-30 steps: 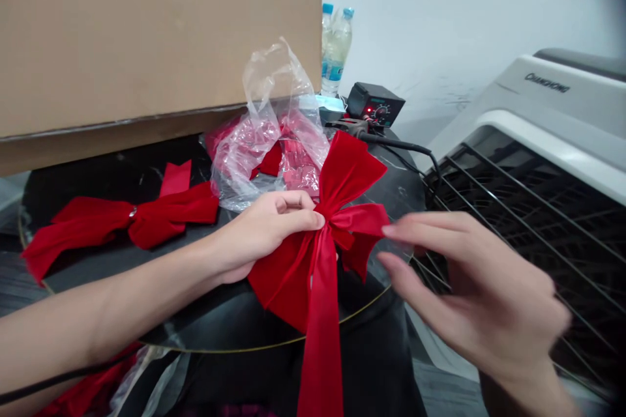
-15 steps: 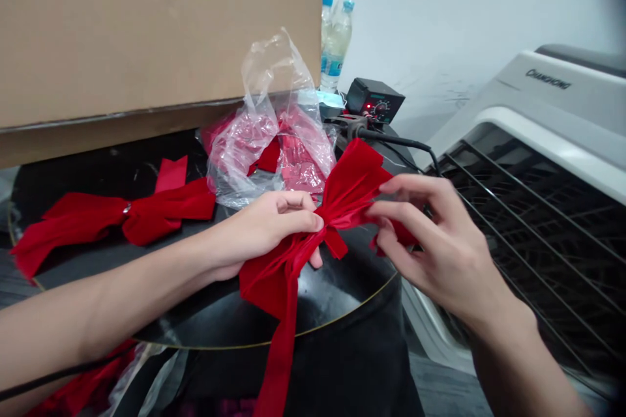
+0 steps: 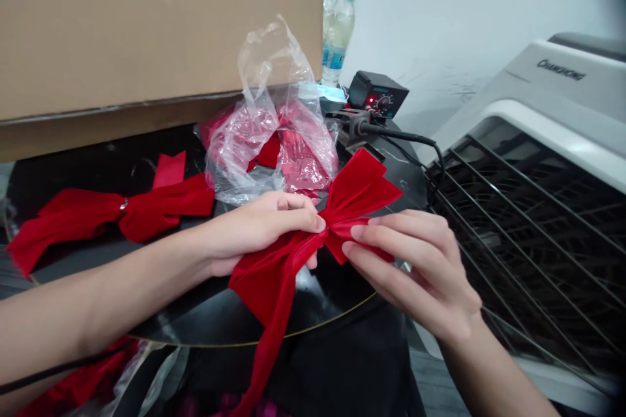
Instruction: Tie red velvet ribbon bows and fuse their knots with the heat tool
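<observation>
A red velvet bow [image 3: 360,190] is held over the front of a round black table [image 3: 323,303]. My left hand [image 3: 257,228] pinches its gathered centre from the left. My right hand [image 3: 415,267] lies against the bow's right side, its fingertips on the knot and lower loop. A long red tail [image 3: 267,313] hangs down past the table edge. A finished red bow [image 3: 112,212] with a small metal band lies flat at the left of the table.
A clear plastic bag [image 3: 274,137] of red pieces sits behind the hands. A large cardboard box [image 3: 147,39] overhangs the table's back. Two water bottles [image 3: 337,32], a black controller with a red light [image 3: 376,94] and its cable stand behind. A white appliance with a wire grille [image 3: 538,189] is at right.
My right hand has come in from the right and settled on the bow's knot. The bow has tilted and its tail has swung left. My left hand has kept its pinch.
</observation>
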Motion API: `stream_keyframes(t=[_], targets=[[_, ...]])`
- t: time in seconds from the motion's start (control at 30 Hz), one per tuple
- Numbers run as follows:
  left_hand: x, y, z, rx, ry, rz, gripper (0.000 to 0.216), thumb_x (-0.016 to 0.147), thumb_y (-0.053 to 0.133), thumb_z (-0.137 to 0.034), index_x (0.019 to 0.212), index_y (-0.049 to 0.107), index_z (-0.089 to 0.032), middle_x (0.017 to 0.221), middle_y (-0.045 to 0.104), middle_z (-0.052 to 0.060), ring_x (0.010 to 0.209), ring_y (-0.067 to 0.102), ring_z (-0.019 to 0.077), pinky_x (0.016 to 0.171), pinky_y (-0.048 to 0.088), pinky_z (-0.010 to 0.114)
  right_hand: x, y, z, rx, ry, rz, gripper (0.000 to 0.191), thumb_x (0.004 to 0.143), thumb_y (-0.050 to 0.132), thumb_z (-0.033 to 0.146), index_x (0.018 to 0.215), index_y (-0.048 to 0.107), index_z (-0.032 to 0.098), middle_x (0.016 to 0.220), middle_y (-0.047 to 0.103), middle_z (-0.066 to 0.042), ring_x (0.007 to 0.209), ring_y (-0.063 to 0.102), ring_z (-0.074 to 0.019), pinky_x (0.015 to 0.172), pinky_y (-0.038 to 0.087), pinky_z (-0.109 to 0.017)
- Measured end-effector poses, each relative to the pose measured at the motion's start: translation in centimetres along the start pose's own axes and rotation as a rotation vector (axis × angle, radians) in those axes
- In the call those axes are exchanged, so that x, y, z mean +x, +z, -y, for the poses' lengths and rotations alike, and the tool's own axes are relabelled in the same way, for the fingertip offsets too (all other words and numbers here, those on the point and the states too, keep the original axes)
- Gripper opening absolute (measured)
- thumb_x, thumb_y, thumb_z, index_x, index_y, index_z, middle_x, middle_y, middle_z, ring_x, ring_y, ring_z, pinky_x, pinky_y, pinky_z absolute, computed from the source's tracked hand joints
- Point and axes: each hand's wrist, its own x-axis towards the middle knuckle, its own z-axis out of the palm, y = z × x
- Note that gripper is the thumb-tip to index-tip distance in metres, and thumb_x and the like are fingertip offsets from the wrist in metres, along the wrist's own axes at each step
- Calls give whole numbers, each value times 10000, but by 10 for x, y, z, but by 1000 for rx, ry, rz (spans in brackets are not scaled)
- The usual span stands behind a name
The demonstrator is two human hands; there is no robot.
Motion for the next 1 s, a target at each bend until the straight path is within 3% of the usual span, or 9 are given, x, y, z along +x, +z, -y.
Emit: stream_keyframes(t=[0.17,0.27,0.43,0.57,0.73,0.9,1.0], targets=[[0,0,0,30,-61,-32,171,777,833,-235,777,677,-163,647,767,78,553,705,145,512,527,161,7,-7,-3,178,-80,167,261,1021,483,85,1174,689,133,1317,724,-168,1196,702,-280,933,638,-436],[1,1,1,120,-40,-85,172,736,856,-225,782,711,-144,660,777,90,565,712,154,543,554,185,11,-5,-7,180,-94,215,232,1020,506,77,1183,668,104,1253,746,-192,1146,725,-280,939,641,-427],[2,1,3,283,31,-144,130,739,831,-228,788,738,-152,670,778,59,594,718,157,579,559,200,12,0,-4,242,40,250,258,980,596,42,1230,623,94,1233,738,-172,1150,701,-253,1005,609,-416],[3,-1,3,421,83,-171,123,753,804,-242,824,763,-150,690,774,51,614,718,159,575,530,197,16,2,0,307,152,273,201,1012,565,91,1196,633,136,1165,735,-148,1081,712,-227,929,622,-370],[4,-5,3,540,136,-113,96,773,774,-222,816,778,-137,702,760,37,605,691,131,556,487,178,18,8,3,322,245,305,160,1031,543,139,1143,655,162,1261,719,-136,1101,723,-207,955,610,-341],[0,-7,4,569,168,3,125,820,727,-212,928,776,-170,825,801,60,767,763,199,677,570,241,23,6,2,367,312,265,136,1005,598,148,1098,683,200,1105,774,-75,978,743,-183,897,613,-319],[-2,-2,5,569,231,-32,137,760,796,-201,895,777,-185,799,793,43,772,761,215,677,579,249,28,1,1,410,379,233,107,968,659,141,1035,706,211,1011,790,-39,865,745,-157,784,602,-266]])
